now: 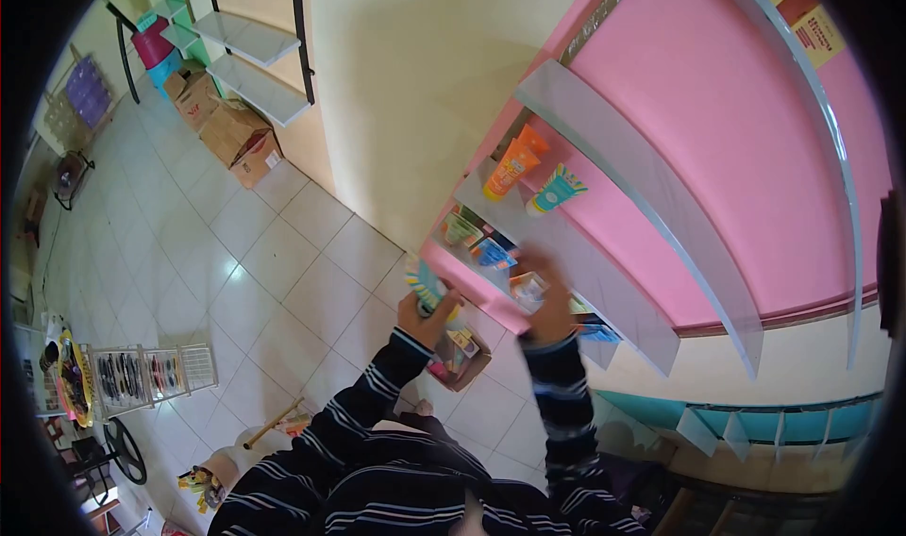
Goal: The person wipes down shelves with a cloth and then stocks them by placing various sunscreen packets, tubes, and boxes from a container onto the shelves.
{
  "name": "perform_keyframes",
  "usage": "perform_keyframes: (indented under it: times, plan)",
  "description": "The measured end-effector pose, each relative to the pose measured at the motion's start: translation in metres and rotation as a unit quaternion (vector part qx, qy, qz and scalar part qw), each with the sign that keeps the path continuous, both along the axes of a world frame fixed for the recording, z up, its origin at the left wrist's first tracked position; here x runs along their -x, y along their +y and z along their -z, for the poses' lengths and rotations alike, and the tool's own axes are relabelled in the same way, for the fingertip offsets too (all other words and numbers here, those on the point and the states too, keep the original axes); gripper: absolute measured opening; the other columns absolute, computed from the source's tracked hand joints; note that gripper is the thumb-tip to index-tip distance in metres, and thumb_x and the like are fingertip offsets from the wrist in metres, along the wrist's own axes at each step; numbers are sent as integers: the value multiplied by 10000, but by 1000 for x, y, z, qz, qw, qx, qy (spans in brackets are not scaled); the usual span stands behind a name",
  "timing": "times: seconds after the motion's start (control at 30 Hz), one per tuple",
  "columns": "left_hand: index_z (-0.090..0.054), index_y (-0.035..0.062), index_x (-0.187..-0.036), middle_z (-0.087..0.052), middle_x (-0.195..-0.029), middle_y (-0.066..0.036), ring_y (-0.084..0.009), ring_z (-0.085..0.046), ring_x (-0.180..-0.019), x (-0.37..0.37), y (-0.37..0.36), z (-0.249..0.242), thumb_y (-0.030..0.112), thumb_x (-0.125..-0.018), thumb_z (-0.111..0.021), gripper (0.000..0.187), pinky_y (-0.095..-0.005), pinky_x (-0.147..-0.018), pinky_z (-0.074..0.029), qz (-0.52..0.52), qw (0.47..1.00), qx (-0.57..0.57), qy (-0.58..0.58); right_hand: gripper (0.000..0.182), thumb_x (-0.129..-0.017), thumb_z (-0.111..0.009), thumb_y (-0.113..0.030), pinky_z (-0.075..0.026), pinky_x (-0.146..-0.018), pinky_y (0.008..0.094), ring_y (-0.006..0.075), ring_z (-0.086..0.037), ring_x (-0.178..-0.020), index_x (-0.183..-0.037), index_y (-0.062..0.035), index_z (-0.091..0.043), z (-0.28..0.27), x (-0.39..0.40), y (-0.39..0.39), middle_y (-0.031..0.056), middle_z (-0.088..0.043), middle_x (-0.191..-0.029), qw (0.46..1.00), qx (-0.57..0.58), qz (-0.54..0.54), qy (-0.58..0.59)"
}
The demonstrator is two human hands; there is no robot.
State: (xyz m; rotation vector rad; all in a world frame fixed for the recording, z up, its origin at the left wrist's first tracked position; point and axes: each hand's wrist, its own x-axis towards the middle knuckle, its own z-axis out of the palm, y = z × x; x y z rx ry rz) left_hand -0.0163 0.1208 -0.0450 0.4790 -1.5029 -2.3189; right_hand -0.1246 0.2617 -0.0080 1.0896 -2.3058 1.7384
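Note:
My left hand (pixel 427 321) is closed around a teal tube (pixel 425 283) with yellow-and-white stripes, held out in front of the shelves. Blurred by motion, my right hand (pixel 549 300) is at the lower shelf, its fingers too smeared to read. On the shelf above stand orange tubes (pixel 512 168) and a similar teal striped tube (pixel 557 190). A blue packet (pixel 494 253) and a clear green-tinted container (pixel 461 229) sit on the lower shelf. Beside my right hand is a white-and-orange pack (pixel 528 291), partly covered by it.
Below my left hand, an open cardboard box (pixel 460 376) with small packages stands on the tiled floor (pixel 311 291). Curved grey shelves (pixel 642 187) jut from the pink wall (pixel 679 83). More cardboard boxes (pixel 226 130) lie by the far wall; a white rack (pixel 142 377) stands left.

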Motion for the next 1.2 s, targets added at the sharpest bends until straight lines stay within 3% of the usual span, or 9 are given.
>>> perform_keyframes:
  times: [0.03,0.07,0.13,0.17,0.27,0.33,0.67,1.0,1.2]
  plan:
    - [-528,-33,-806,-584,-707,-61,-111,-551,-635,-2,-2,2,169,-753,-576,214,-226,-581,-437,3,1000,1,-1,475,-662,-605,-95,-399,-754,312,211,-465,-959,-1097,-70,-415,-41,5,-3,62,-504,-1002,971,51,112,-203]
    - [-533,-25,-790,-582,-707,-65,-112,-550,-637,-5,-3,4,159,-751,-576,193,-226,-583,-438,-4,1000,-8,-5,584,-628,-649,-85,-403,-756,316,203,-429,-1009,-1137,-73,-365,-33,38,0,71,-448,-1090,964,136,181,-138]
    - [-542,-15,-767,-578,-705,-71,-113,-549,-639,-10,-3,5,146,-745,-579,166,-225,-590,-438,-9,1000,-26,-15,670,-569,-697,-85,-441,-704,291,184,-387,-1055,-1142,-73,-350,-6,94,1,76,-388,-1158,971,59,232,-17]
    - [-542,-15,-767,-578,-705,-71,-113,-549,-639,-12,-1,6,146,-745,-579,166,-225,-590,-438,-7,1000,-23,-14,663,-521,-737,-110,-461,-646,261,172,-473,-960,-1092,-56,-405,4,110,-7,70,-478,-1053,974,88,207,24]
    - [-548,-13,-797,-569,-700,-55,-106,-543,-642,-18,0,8,155,-734,-591,185,-225,-591,-434,-12,999,-13,-31,494,-540,-725,-103,-459,-669,265,165,-555,-812,-974,-25,-502,21,131,-7,67,-570,-889,980,61,166,-93]
    - [-549,-12,-797,-567,-698,-55,-104,-540,-642,-23,-3,7,158,-732,-593,188,-224,-588,-432,-9,999,-2,-33,338,-559,-707,-79,-466,-671,260,160,-588,-704,-852,1,-559,21,128,-1,65,-606,-753,976,37,215,-11]
    - [-550,-15,-792,-563,-695,-53,-104,-535,-642,-26,-5,9,172,-731,-595,202,-222,-586,-428,-11,998,-11,-54,293,-581,-683,-46,-483,-688,279,166,-594,-731,-838,13,-556,1,103,15,94,-606,-783,976,-46,207,-55]
    - [-553,-12,-792,-565,-701,-47,-99,-536,-645,-23,-1,8,167,-731,-598,194,-217,-589,-430,-4,999,2,-39,303,-584,-687,-52,-469,-707,291,173,-586,-743,-849,15,-556,7,102,8,95,-602,-793,978,-22,193,-79]
    - [-561,-7,-788,-570,-705,-48,-99,-542,-645,-22,1,9,171,-723,-604,194,-217,-588,-432,0,998,7,-58,298,-570,-694,-67,-478,-694,280,170,-595,-719,-826,12,-561,6,116,-7,86,-608,-776,977,-10,212,-21]
